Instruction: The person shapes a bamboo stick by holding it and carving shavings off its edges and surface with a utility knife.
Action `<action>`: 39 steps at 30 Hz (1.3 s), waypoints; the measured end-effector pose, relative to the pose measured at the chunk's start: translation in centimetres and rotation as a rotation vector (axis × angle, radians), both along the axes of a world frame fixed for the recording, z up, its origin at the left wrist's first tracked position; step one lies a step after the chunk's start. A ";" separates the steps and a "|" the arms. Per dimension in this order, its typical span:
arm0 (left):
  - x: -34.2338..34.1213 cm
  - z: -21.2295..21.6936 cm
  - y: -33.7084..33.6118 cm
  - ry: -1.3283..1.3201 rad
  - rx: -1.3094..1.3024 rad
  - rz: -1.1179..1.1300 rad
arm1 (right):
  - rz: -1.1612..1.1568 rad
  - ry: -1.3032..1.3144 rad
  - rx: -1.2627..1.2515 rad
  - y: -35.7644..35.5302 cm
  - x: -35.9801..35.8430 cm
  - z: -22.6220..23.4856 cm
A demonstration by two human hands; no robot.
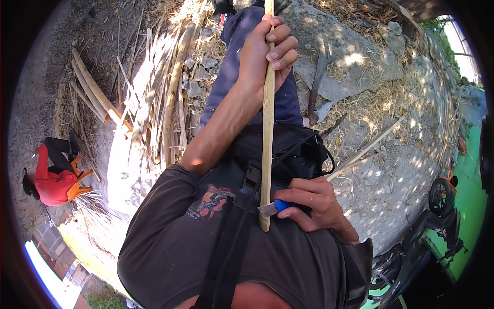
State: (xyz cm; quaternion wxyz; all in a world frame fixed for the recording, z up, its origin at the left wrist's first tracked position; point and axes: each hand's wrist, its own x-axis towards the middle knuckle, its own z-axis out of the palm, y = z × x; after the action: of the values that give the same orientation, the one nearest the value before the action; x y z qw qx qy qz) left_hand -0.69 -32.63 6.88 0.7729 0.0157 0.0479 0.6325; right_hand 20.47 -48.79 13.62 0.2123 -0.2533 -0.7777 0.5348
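A long, pale bamboo strip (267, 118) runs lengthwise along my body, its near end close to my chest. My left hand (267, 54), reaching far forward, is closed around its far part, with the fingers wrapped over it. Near my chest, my right hand (311, 203) grips a knife (272, 207) with a blue handle and a short metal blade. That blade lies across the strip a little above its near end and touches it. The handle is partly hidden in my fingers.
Bamboo strips (172, 98) lie heaped at the left, with thicker curved pieces (92, 90) beyond. A machete-like tool (317, 82) rests on a stone slab (345, 56). Another person (54, 177) in red sits on an orange chair (80, 183) at far left. A motorcycle (422, 232) stands at right.
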 end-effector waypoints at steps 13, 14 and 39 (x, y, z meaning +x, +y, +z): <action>-0.7 -0.9 0.5 -0.073 -0.018 -0.016 | -0.025 0.074 0.055 1.1 0.6 0.1; -1.0 -1.0 0.9 -0.075 -0.003 -0.007 | -0.147 0.099 0.003 1.3 0.9 0.1; -1.1 -0.9 27.1 0.782 -0.014 0.425 | -0.816 -0.033 -0.545 23.2 0.3 -6.7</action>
State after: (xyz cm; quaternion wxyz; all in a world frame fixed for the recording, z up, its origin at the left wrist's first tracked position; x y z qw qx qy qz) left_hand -1.77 -5.53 6.00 0.5496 0.2384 0.3431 0.7235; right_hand 20.75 -25.64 6.92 0.3181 -0.5921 -0.4500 0.5880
